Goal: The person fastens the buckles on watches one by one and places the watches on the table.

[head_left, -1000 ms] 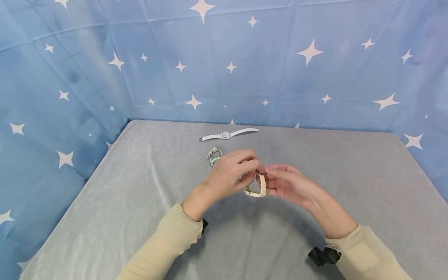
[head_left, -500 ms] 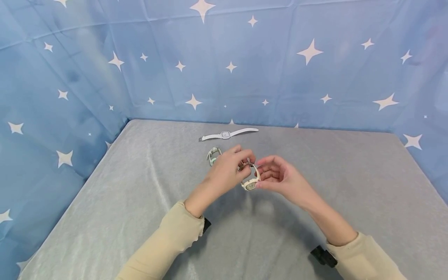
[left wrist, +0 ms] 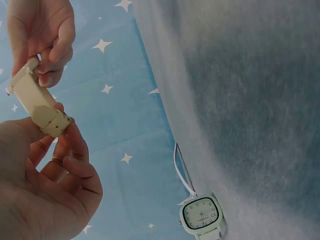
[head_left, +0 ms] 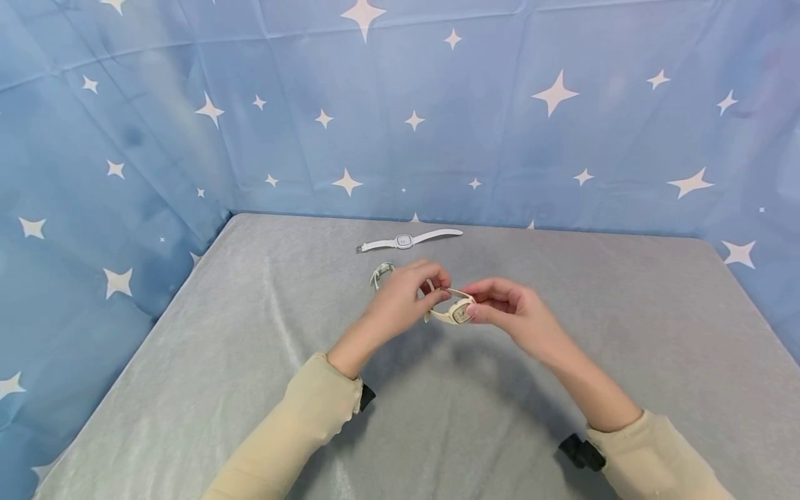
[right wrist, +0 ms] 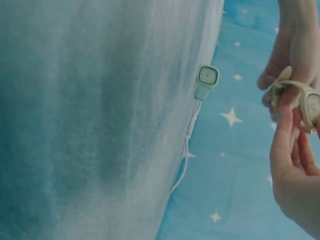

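A cream wristwatch [head_left: 461, 314] is held up between both hands above the grey cloth. My left hand [head_left: 405, 293] pinches its strap at the buckle end; in the left wrist view the strap [left wrist: 34, 97] runs up from those fingers. With thumb and fingers, my right hand [head_left: 525, 318] grips the case. The right wrist view shows the dial [right wrist: 313, 105] partly, at the frame's edge. The strap is bent into a loop. Behind the left hand, a pale green wristwatch [head_left: 380, 272] stands on the cloth, half hidden; its dial [left wrist: 201, 214] shows in the left wrist view.
Farther back a white wristwatch [head_left: 403, 241] lies stretched out flat, its strap running left and right. Grey cloth [head_left: 187, 361] covers the table. A blue curtain [head_left: 475, 132] with white stars rises behind its back edge and along the left.
The cream watch has turned so its dial faces up and right. My right hand's grip has shifted from the strap area to the case. My left hand keeps pinching the strap.
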{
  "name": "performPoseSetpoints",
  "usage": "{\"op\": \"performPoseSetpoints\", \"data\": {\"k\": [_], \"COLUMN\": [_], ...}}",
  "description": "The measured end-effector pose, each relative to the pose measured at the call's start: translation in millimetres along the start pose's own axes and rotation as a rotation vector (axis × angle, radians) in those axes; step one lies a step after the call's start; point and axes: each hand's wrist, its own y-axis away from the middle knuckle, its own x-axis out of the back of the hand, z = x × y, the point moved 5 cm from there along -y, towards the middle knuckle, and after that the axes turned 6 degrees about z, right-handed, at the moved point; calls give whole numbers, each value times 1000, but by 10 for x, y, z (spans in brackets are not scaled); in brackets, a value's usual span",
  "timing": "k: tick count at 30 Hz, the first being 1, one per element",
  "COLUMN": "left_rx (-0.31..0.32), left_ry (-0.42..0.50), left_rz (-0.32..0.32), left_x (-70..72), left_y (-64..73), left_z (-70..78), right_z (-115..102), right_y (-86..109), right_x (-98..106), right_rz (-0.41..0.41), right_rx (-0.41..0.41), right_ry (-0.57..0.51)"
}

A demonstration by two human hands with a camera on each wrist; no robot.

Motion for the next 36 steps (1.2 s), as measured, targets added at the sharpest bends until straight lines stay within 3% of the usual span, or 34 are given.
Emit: {"op": "performPoseSetpoints", "data": {"k": [7, 12, 17, 21, 27, 30, 36], "left_rx": [104, 213, 271, 307, 281, 284, 359], "left_ry": [-47, 34, 127, 181, 180, 174, 178], "left_rz": [-90, -123, -126, -109, -74, -81, -128], "left_x": [-63, -147, -216, -253, -310, -348, -451], "left_y": [-192, -341, -419, -428, -414, -395, -309], "left_z": [-60, -161, -237, -277, -288, -281, -317], "right_z": [83, 88, 119, 193, 309, 350, 422], "right_y": [-103, -186, -248, -298, -385, -418, -450], "right_x": [130, 209, 277, 328, 363, 364, 356], "right_rz": [41, 73, 90, 108, 153, 170, 162], "right_rx": [-63, -14, -10, -35, -58, -76, -146], "right_ry": [27, 72, 152, 234, 328, 368, 433]}}
